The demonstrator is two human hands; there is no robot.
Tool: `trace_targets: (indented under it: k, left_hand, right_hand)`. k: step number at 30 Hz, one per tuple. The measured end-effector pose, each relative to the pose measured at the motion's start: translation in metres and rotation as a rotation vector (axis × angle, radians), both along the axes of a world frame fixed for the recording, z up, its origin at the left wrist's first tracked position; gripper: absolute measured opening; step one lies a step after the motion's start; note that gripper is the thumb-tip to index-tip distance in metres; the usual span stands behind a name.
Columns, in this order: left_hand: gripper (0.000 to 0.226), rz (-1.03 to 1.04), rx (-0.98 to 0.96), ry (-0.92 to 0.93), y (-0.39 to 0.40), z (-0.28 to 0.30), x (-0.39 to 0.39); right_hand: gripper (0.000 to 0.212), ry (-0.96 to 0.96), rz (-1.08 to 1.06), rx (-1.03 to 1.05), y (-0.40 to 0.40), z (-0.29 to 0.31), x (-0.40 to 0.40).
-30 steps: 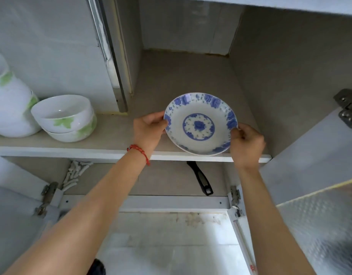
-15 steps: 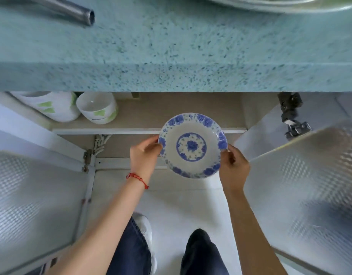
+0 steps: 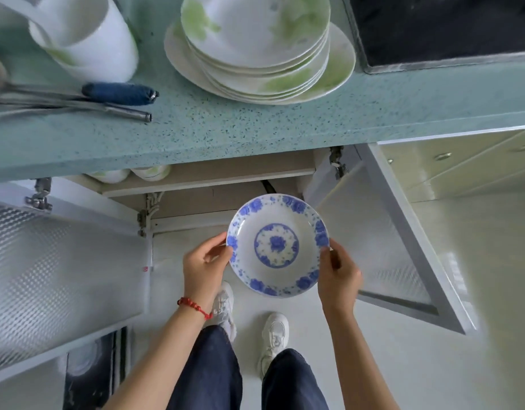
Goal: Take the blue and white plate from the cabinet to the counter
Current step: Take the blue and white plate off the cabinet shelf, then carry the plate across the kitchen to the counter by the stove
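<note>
One head camera, looking steeply down.
We see the table edge near above, floor below.

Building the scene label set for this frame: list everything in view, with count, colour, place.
plate: 1, blue and white, held over the floor below the counter edge
stacked dishes: one stack, white with green, on the counter
mugs: apparently 2, white with green, counter left
utensil handles: several, metal, one blue grip, counter left
cooktop: 1, black, counter right
bowls: 2 partly visible, white-green, cabinet shelf
cabinet doors: 2, frosted, open
left hand: red bracelet, on plate's left rim
right hand: on plate's right rim
</note>
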State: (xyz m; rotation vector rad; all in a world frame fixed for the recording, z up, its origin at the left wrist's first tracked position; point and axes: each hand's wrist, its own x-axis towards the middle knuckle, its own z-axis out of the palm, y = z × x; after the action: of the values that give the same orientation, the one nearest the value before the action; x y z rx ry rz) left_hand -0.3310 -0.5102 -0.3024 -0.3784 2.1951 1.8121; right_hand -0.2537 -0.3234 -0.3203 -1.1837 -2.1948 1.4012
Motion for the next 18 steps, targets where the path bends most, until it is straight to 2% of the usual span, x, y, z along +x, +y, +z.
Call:
trace_targets:
  k: [7,14,18]
  left_hand:
    - [0.038,-0.128,0.043,0.038,0.006,0.077,0.027]
    - [0.040,-0.428,0.069,0.063,0.021,0.124,0.039]
    - [0.032,-0.592,0.076,0.069,0.034,0.135,0.048]
  right_hand:
    - [0.019,0.015,-0.149,0.031,-0.003,0.073,0.052]
    - [0.019,0.112,-0.420,0.099,-0.018,0.123,0.100]
    - [0.018,0.153,-0.574,0.103,-0.032,0.140,0.138]
